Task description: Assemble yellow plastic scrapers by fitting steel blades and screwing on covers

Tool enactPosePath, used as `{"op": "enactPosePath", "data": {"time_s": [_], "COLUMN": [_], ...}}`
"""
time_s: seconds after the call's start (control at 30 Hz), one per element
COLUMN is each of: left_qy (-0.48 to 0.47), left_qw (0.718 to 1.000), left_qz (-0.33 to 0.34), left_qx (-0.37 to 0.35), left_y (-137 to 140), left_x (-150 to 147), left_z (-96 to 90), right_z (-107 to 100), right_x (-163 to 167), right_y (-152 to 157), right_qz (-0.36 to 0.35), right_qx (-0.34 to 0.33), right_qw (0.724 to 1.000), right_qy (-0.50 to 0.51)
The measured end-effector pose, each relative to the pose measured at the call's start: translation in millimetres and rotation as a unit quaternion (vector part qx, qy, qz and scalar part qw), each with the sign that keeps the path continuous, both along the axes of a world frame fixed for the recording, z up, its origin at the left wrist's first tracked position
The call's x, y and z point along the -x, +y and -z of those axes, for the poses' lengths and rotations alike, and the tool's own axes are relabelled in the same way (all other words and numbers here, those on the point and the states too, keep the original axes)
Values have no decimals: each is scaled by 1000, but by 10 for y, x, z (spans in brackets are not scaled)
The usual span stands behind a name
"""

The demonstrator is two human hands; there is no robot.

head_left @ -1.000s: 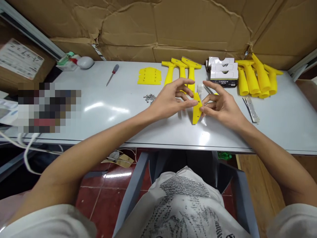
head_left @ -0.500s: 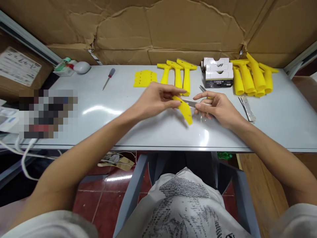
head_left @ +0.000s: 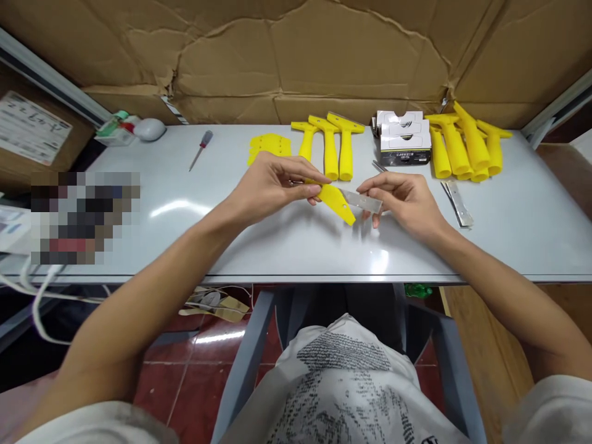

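My left hand (head_left: 271,190) pinches a small flat yellow plastic plate (head_left: 338,205) between thumb and fingers, above the table. From the right, my right hand (head_left: 407,198) holds a flat metal blade (head_left: 367,203) by its end. The blade's left end lies close to the plate; whether they touch I cannot tell. Behind the hands stand three yellow scrapers (head_left: 345,145) with heads up, and to their left several flat yellow plates (head_left: 272,145) lie together. A thin metal tool (head_left: 379,166) is partly hidden behind my right hand.
Loose blades (head_left: 459,205) lie right of my right hand. Farther back are small white-and-black boxes (head_left: 405,142) and a heap of yellow scraper handles (head_left: 472,148). A screwdriver (head_left: 201,150) rests at the left, near a white mouse-like object (head_left: 150,129). Cardboard (head_left: 324,55) walls the back.
My left hand has shifted slightly left with the yellow plate, which now slants less steeply. The blade has turned so its broad face shows. The view has shifted a little.
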State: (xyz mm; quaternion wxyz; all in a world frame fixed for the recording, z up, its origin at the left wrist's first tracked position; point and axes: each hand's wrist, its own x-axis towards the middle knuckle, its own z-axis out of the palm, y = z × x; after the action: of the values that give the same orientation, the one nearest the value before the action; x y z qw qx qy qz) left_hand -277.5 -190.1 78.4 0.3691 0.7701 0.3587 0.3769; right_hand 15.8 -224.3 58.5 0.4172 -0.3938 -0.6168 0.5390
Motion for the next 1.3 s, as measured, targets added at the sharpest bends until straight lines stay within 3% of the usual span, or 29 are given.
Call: {"op": "enactPosePath", "data": {"time_s": [0.13, 0.27, 0.37, 0.47, 0.6, 0.73, 0.93, 1.03, 1.13, 1.2, 1.23, 1.3], "left_qy": [-2, 11, -29, -47, 79, 186, 255, 277, 285, 266, 255, 245], "left_qw": [1000, 1000, 992, 972, 951, 940, 920, 914, 904, 906, 912, 930], "left_qz": [1, -16, -120, -229, -297, -279, -287, -280, -295, -295, -284, -234], "left_qx": [-13, -9, -14, -19, -38, -62, -83, -97, -121, -143, -149, -141], "left_y": [54, 188, 388, 584, 684, 687, 730, 779, 769, 666, 578, 347], "left_x": [-16, 177, 474, 787, 1012, 1055, 1086, 1095, 1069, 1037, 1023, 1019], "left_z": [10, -98, -142, -50, 153, 226, 259, 296, 265, 177, 118, 5], "right_z": [-79, -66, -33, -21, -2, 20, -107, -200, -213, -163, -124, -34], "right_x": [0, -8, -32, -32, -7, -2, -121, -437, -926, -1227, -1338, -1458], "right_y": [-16, -7, 20, 39, 45, 35, 78, 62, -103, -267, -345, -470], "right_qz": [-13, -1, 60, 84, 70, 69, 124, 224, 385, 450, 469, 477], "right_qx": [37, -15, -51, -72, -75, -75, -120, -201, -309, -301, -283, -228], "right_qw": [998, 1000, 997, 994, 995, 995, 985, 954, 862, 818, 810, 821], "right_qy": [53, -10, 7, 12, -4, -18, -6, 1, -109, -192, -207, -217]}}
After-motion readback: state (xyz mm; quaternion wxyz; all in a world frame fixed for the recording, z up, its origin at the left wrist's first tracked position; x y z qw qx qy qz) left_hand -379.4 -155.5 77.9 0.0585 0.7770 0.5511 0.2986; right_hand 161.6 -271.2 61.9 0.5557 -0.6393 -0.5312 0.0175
